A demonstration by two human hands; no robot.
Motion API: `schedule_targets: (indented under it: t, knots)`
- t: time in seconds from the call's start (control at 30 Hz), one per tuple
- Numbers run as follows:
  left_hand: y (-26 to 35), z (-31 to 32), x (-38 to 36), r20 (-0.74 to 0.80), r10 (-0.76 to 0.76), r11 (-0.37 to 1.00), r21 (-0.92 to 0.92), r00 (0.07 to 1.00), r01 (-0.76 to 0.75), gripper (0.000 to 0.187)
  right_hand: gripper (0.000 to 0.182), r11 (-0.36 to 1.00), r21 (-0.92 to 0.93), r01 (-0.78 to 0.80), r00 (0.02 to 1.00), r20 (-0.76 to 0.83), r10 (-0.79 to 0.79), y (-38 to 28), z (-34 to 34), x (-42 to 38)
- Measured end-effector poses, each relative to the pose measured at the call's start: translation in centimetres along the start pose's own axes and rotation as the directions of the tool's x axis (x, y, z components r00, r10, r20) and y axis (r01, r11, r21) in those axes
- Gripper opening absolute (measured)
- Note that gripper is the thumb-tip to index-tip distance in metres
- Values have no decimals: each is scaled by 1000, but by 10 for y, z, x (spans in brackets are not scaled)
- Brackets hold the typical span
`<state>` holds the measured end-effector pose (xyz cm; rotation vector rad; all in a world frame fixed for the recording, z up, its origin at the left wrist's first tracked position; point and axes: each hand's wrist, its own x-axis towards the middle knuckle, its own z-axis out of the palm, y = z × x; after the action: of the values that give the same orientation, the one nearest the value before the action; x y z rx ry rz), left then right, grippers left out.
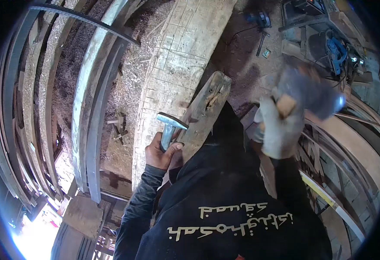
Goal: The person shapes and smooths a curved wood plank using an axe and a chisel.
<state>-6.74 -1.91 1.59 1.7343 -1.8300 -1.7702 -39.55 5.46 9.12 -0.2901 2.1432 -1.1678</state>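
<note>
My left hand [157, 152] is closed round the grey metal shank of a hammer-like tool [172, 121], whose narrow head lies over the edge of a weathered wood piece [198, 113]. That piece has a rotten hollow near its far end and slants from my lap onto a broad plank [177, 56] marked with pencil lines. My right hand [279, 128], in a pale work glove, is raised to the right and closed round a striking tool [287, 104]. Motion smears its large blue-grey head; a pale wooden end shows above the glove.
Curved timbers [88, 86] stand in rows at the left, with wood shavings [131, 82] around them. A toothed metal strip [90, 21] crosses their tops. Blue power tools [336, 54] lie at the upper right, and long curved boards [350, 136] are stacked at the right.
</note>
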Motion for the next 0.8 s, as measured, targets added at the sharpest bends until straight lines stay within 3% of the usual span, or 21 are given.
schedule_targets:
  t: [0.03, 0.1, 0.13, 0.2, 0.23, 0.27, 0.3, 0.37, 0.4, 0.47, 0.53, 0.57, 0.6, 0.67, 0.7, 0.73, 0.77, 0.8]
  knots:
    - [-5, 0, 1, 1, 4, 1000, 29, 1000, -4, 46, 34, 999, -18, 39, 999, -1, -39, 68, 10, -7]
    - [-5, 1, 3, -9, 18, 998, 56, 1000, -17, 46, 26, 883, -414, 222, 960, 249, -125, 72, 28, -7]
    - [-1, 3, 1, -42, 70, 996, 64, 997, -67, 44, 22, 617, -681, 394, 883, 466, -50, 60, 32, -10]
    - [3, 2, 11, -81, 147, 987, 80, 986, -141, 43, 20, 855, -481, 195, 862, 499, 84, 55, 21, 9]
    - [1, 2, 13, -85, 149, 978, 163, 985, -134, 43, 20, 714, -505, 484, 841, 494, -221, 62, 8, 21]
    - [-5, 0, 1, -65, 119, 962, 253, 991, -99, 44, 20, 504, -532, 680, 733, 497, -464, 71, -1, 14]
    - [1, -2, -2, -12, -48, 982, 181, 999, 49, 45, 21, 737, -500, 455, 889, 309, -338, 48, -10, 2]
    - [-5, 1, 1, 1, -9, 994, 110, 1000, 9, 45, 23, 890, -399, 221, 975, 119, -189, 34, -12, 3]
    - [-7, 0, 0, 6, 24, 999, 36, 1000, -24, 44, 23, 924, -309, 224, 975, 89, -206, 66, -2, -4]
    - [-7, -3, -3, 9, 12, 999, 49, 1000, -12, 44, 24, 961, -118, 250, 968, 29, -248, 131, 21, -13]
    - [-1, -1, 1, 17, -1, 998, 69, 1000, 0, 44, 29, 894, -277, 352, 926, 241, -290, 127, 36, -7]
    - [3, -3, 1, 19, -6, 990, 144, 1000, 3, 43, 33, 755, -489, 437, 866, 454, -207, 126, 42, -12]
    - [12, -3, 6, 19, 12, 989, 147, 1000, -14, 43, 33, 754, -487, 441, 868, 444, -221, 115, 37, -3]
    - [20, -6, -1, 29, -63, 944, 326, 998, 50, 44, 34, 596, -699, 396, 876, 482, -17, 75, 16, -2]
    - [-5, -2, -2, 11, -4, 994, 113, 1000, 3, 45, 33, 760, -587, 280, 944, 313, -106, 32, 8, -5]
    - [-7, 0, 3, 10, 3, 994, 111, 1000, -4, 45, 32, 745, -540, 393, 920, 221, -325, 14, -3, 1]
    - [-8, 1, 4, -22, 62, 994, 90, 998, -59, 43, 35, 687, -643, 338, 898, 3, -440, 9, -16, -4]
    - [-11, 0, 0, -50, 108, 992, 73, 993, -105, 41, 37, 879, -407, 247, 968, 66, -241, 8, -25, -8]
